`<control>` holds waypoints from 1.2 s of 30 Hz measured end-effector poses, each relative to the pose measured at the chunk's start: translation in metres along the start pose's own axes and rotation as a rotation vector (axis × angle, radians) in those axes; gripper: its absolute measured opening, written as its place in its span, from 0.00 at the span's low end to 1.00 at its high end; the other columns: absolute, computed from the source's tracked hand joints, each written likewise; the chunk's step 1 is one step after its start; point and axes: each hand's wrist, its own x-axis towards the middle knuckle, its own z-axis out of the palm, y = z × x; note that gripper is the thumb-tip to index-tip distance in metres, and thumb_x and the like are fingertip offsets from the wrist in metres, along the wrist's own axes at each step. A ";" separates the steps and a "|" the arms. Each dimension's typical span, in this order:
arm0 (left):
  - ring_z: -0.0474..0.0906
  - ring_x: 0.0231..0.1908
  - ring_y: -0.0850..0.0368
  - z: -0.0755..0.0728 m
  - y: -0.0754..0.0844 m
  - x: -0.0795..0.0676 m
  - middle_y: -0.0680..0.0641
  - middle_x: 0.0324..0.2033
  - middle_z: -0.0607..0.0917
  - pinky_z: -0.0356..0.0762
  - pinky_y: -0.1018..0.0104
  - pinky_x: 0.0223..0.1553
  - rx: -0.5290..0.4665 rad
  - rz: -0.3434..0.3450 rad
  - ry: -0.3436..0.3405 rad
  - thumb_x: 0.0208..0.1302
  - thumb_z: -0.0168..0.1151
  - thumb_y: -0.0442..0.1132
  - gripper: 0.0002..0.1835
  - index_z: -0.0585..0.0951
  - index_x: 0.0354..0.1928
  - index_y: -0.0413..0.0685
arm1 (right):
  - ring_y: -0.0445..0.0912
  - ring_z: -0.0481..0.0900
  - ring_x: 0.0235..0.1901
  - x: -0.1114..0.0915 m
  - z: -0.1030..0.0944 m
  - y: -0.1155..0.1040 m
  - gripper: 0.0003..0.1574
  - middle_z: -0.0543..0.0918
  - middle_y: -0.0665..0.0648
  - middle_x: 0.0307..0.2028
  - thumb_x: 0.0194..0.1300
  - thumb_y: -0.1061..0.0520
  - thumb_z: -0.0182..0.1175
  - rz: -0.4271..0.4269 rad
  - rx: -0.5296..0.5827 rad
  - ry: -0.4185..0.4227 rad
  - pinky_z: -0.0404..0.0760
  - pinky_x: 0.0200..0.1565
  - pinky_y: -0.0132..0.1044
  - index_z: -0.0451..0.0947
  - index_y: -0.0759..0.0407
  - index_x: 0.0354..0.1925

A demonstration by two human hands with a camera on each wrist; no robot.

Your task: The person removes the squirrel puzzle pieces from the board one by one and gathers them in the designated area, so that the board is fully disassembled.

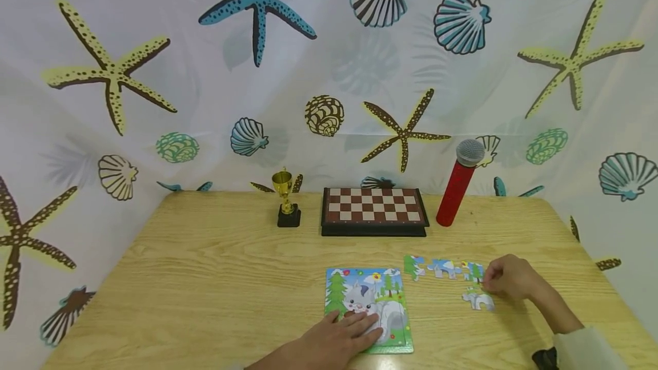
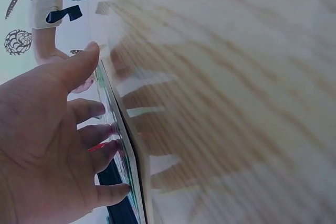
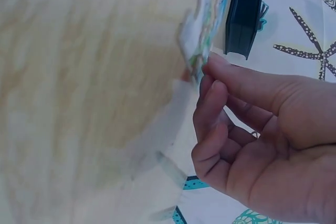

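My left hand (image 1: 329, 342) rests with outspread fingers on the lower part of a squirrel picture puzzle board (image 1: 336, 287). In the left wrist view the fingers of this hand (image 2: 50, 140) lie over the thin board's edge (image 2: 123, 129). To the right of the board, my right hand (image 1: 514, 277) pinches the edge of a jigsaw piece (image 1: 475, 272) between thumb and forefinger. The right wrist view shows the fingertips of the hand (image 3: 247, 124) at the end of the pieces (image 3: 195, 38). A white-and-grey jigsaw piece (image 1: 478, 299) lies just below.
Other jigsaw pieces (image 1: 413, 266) lie in a row between board and right hand. Behind stand a small gold trophy (image 1: 285, 198), a checkered chess box (image 1: 374, 210) and a red microphone (image 1: 456, 187). A curtain with starfish and shells (image 1: 329, 61) hangs behind the wooden table (image 1: 205, 273).
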 end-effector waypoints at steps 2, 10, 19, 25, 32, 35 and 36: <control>0.56 0.72 0.57 0.000 0.000 0.000 0.52 0.73 0.57 0.68 0.49 0.60 -0.002 -0.001 -0.004 0.64 0.42 0.70 0.41 0.56 0.73 0.59 | 0.39 0.68 0.21 0.002 -0.001 -0.003 0.04 0.80 0.51 0.22 0.58 0.64 0.63 -0.010 0.001 -0.001 0.69 0.24 0.30 0.80 0.61 0.26; 0.55 0.72 0.56 0.001 -0.002 -0.004 0.51 0.74 0.55 0.66 0.48 0.61 -0.010 -0.009 0.006 0.64 0.40 0.70 0.41 0.56 0.73 0.58 | 0.42 0.71 0.22 0.017 0.016 -0.037 0.04 0.77 0.51 0.20 0.57 0.64 0.64 -0.020 0.042 -0.007 0.70 0.24 0.33 0.80 0.62 0.26; 0.58 0.71 0.55 -0.001 -0.008 -0.015 0.50 0.72 0.59 0.67 0.44 0.59 -0.041 -0.055 0.027 0.66 0.39 0.68 0.37 0.60 0.72 0.59 | 0.42 0.71 0.27 0.045 0.044 -0.084 0.02 0.80 0.52 0.26 0.58 0.62 0.65 -0.160 0.092 -0.065 0.72 0.30 0.32 0.81 0.62 0.30; 0.58 0.71 0.56 0.000 -0.011 -0.024 0.49 0.72 0.59 0.68 0.43 0.57 -0.079 -0.082 0.027 0.66 0.41 0.67 0.36 0.61 0.72 0.59 | 0.40 0.72 0.27 0.049 0.060 -0.106 0.04 0.81 0.52 0.27 0.57 0.62 0.65 -0.260 0.135 -0.134 0.73 0.31 0.29 0.82 0.63 0.32; 0.60 0.70 0.54 0.002 -0.011 -0.032 0.49 0.72 0.61 0.69 0.43 0.57 -0.039 -0.110 0.044 0.66 0.41 0.67 0.37 0.62 0.71 0.57 | 0.37 0.76 0.27 0.049 0.078 -0.122 0.06 0.84 0.57 0.29 0.57 0.63 0.65 -0.329 0.230 -0.212 0.75 0.31 0.27 0.82 0.67 0.34; 0.60 0.70 0.54 0.003 -0.012 -0.033 0.50 0.72 0.61 0.69 0.44 0.57 -0.018 -0.101 0.051 0.65 0.41 0.68 0.38 0.62 0.71 0.56 | 0.36 0.78 0.29 0.050 0.085 -0.126 0.08 0.85 0.58 0.30 0.57 0.63 0.66 -0.360 0.242 -0.239 0.76 0.33 0.27 0.82 0.67 0.35; 0.60 0.70 0.54 0.003 -0.012 -0.033 0.50 0.72 0.60 0.69 0.44 0.57 -0.016 -0.099 0.051 0.65 0.41 0.68 0.38 0.62 0.71 0.55 | 0.36 0.78 0.29 0.051 0.087 -0.127 0.08 0.85 0.58 0.31 0.57 0.63 0.66 -0.362 0.245 -0.245 0.76 0.33 0.27 0.82 0.67 0.36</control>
